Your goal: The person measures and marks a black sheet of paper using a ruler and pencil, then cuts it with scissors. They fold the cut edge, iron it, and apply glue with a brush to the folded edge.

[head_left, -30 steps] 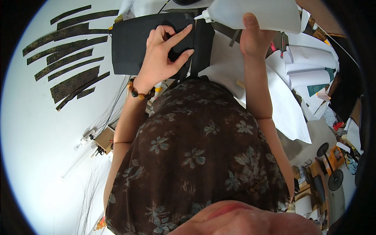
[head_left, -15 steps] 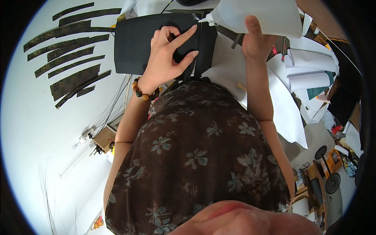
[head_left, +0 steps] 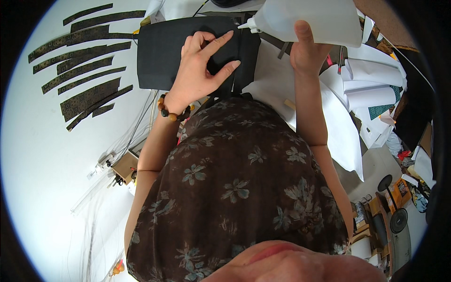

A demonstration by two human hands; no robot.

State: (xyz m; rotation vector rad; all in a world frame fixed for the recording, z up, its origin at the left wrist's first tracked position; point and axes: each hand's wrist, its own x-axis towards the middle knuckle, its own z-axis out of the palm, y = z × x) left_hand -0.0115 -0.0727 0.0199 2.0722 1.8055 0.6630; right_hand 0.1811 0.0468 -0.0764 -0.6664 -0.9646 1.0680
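My right hand point(head_left: 311, 49) is wrapped round a large translucent white squeeze bottle point(head_left: 310, 22), tipped on its side. Its narrow white nozzle points left, at the upper right part of a flat black panel point(head_left: 157, 51). My left hand point(head_left: 199, 66) rests on that panel with thumb and index finger spread and the other fingers curled; it holds nothing. The index fingertip lies a little below and left of the nozzle. A black strip point(head_left: 246, 61) runs along the panel's right side. Whether the nozzle tip touches the material I cannot tell.
White paper sheets point(head_left: 340, 136) hang over the edge to the right, with paper rolls point(head_left: 371, 97) and a green cutting mat point(head_left: 378, 111) beyond. Several dark patterned strips point(head_left: 89, 94) are on the white surface at left. Cables point(head_left: 131, 127) run below the panel.
The bottle's nozzle has dropped very slightly. My left index fingertip has shifted a little to the left, and the whitish mark near the panel's upper edge looks fainter.
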